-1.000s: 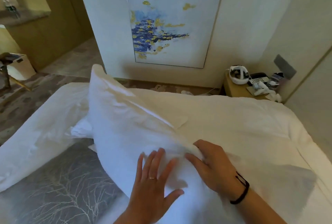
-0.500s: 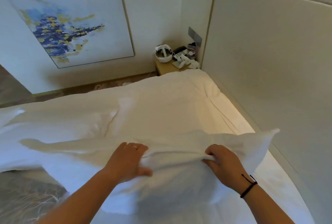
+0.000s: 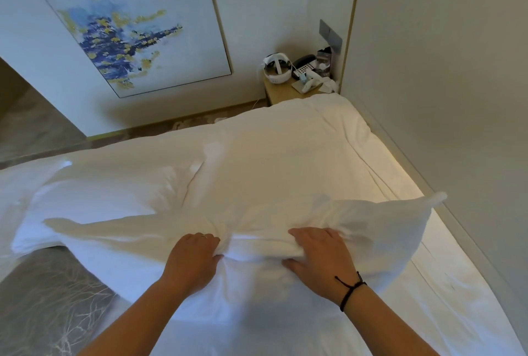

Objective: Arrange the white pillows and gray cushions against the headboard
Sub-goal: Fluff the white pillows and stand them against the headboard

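Plump white fabric pillow [image 3: 285,230] now hangs crosswise above the white bed [image 3: 300,141], swung from flat toward the pale padded headboard [image 3: 443,98] at three o'clock. Our left hand [image 3: 191,261] and right hand [image 3: 320,255] pinch its top edge, fingers closed on fabric; we judge placement comes next.

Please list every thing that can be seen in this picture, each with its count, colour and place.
Soft white fabric pillow: one, white, held over the bed, near the headboard.
Second white pillow: one, white, lying left.
Grey branch-patterned cover: one, grey, bottom left.
Pale padded headboard: one, beige, right.
Blue and gold abstract painting: one, on the wall.
Small wooden nightstand: one, tan, far corner, holding small items.
Left hand: gripping the pillow.
Right hand: gripping the pillow; black wristband.
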`<state>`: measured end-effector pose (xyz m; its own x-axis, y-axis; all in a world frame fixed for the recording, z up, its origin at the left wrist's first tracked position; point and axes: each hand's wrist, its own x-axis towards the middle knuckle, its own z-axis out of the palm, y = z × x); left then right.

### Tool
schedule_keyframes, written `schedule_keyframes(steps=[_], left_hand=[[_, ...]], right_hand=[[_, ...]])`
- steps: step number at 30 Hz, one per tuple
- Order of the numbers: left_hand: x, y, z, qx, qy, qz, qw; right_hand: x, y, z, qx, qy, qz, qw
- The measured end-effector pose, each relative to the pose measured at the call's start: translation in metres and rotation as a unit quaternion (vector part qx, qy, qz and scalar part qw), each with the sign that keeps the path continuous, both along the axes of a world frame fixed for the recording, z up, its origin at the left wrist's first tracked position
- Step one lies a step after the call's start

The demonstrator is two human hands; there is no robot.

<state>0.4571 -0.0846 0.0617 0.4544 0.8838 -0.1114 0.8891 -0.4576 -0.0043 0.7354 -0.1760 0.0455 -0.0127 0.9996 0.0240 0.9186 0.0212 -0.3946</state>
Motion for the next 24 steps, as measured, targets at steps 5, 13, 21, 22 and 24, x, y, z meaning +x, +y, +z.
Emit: schedule_keyframes(steps=[5, 13, 21, 22, 24], left_hand=[[-0.008, -0.012, -0.007, 0.043, -0.005, -0.018, 0.999], [-0.013, -0.008, -0.005, 0.08, -0.12, -0.051, 0.988], [0.02, 0.003, 0.03, 0.137, -0.157, -0.058, 0.976], [0.026, 0.009, 0.037, 0.15, -0.158, -0.059, 0.974], [0.046, 0.02, 0.055, 0.163, -0.163, -0.056, 0.971]], right_hand=[[-0.021, 0.003, -0.001, -0.016, -0.026, 0.001, 1.0], [-0.036, -0.008, 0.012, -0.111, -0.011, -0.082, 0.99], [-0.01, -0.019, 0.039, -0.073, 0.027, -0.137, 0.988], [-0.004, -0.018, 0.046, -0.061, 0.021, -0.131, 0.989], [0.011, -0.017, 0.062, -0.039, 0.025, -0.135, 0.99]])
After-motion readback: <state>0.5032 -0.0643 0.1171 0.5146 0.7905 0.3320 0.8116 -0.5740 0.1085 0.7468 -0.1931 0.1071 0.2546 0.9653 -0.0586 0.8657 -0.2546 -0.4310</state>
